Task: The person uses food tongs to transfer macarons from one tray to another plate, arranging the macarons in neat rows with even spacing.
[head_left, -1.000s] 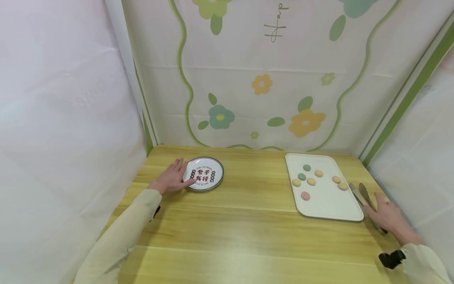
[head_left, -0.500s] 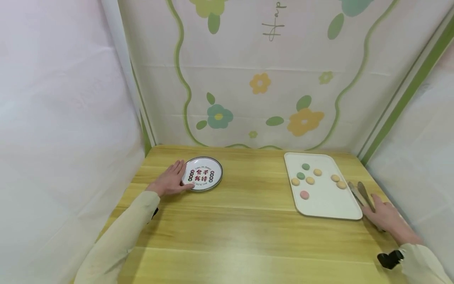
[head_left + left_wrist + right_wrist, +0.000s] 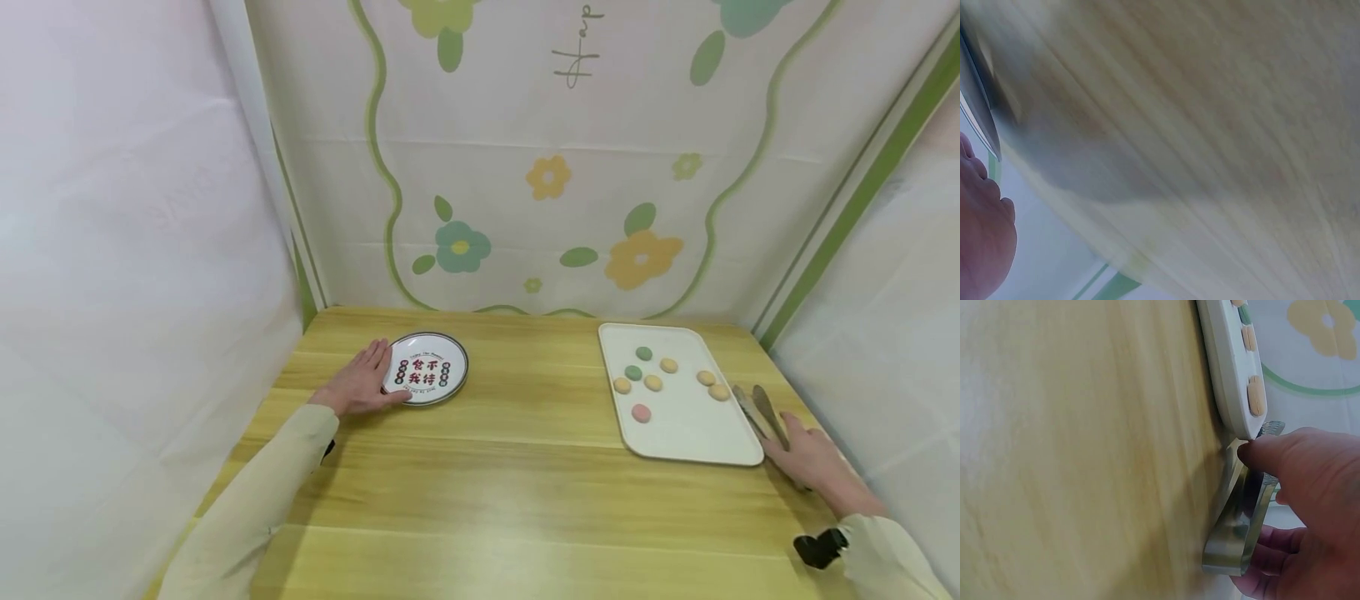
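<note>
In the head view my left hand (image 3: 362, 381) rests at the left edge of a round white plate (image 3: 453, 354) with a dark rim and red lettering. Its fingers lie straight along the rim and the thumb touches the near side. The left wrist view catches only part of that hand (image 3: 985, 231) and the plate's edge (image 3: 977, 100). At the far right, my right hand (image 3: 813, 462) holds metal tongs (image 3: 765, 408) beside the white tray. The right wrist view shows the thumb on one arm of the tongs (image 3: 1232, 544), with the other fingers curled behind.
A white rectangular tray (image 3: 690, 433) stands left of the tongs. Several macarons lie on it: yellow ones (image 3: 653, 382), green ones (image 3: 643, 353) and a pink one (image 3: 641, 413). Flowered cloth walls (image 3: 495, 192) enclose the wooden table (image 3: 487, 483) at the back and sides.
My right hand has settled round the tongs, covering more of their bent end. The left hand stays at the plate. The head view has shifted slightly.
</note>
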A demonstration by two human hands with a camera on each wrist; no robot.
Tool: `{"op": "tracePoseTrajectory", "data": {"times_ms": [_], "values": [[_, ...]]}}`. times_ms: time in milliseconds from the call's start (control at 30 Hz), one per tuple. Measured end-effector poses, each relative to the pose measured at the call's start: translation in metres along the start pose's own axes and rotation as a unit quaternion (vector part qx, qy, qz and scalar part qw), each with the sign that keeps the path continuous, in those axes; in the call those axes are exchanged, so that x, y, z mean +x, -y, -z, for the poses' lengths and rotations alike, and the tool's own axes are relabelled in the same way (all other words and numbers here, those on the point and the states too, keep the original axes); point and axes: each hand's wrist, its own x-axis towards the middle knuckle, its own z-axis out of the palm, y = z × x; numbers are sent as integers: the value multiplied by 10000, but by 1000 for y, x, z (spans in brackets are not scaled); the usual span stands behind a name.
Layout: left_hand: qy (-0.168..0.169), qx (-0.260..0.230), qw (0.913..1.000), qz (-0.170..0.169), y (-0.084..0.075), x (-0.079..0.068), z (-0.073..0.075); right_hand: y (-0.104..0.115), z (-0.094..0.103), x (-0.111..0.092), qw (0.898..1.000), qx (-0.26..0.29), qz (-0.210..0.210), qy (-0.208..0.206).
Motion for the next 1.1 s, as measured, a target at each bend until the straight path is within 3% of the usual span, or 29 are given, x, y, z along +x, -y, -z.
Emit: {"op": "tracePoseTrajectory", "data": {"times_ms": [300, 600, 1100], "values": [[-96, -42, 9999, 7, -2, 1, 0, -1, -4, -1, 9995, -93, 186, -248], [-161, -102, 9998, -100, -1, 1, -3, -2, -2, 0, 10000, 64, -30, 55], [-177, -136, 9997, -136, 3, -1, -4, -1, -1, -7, 9987, 466, -160, -93]]}}
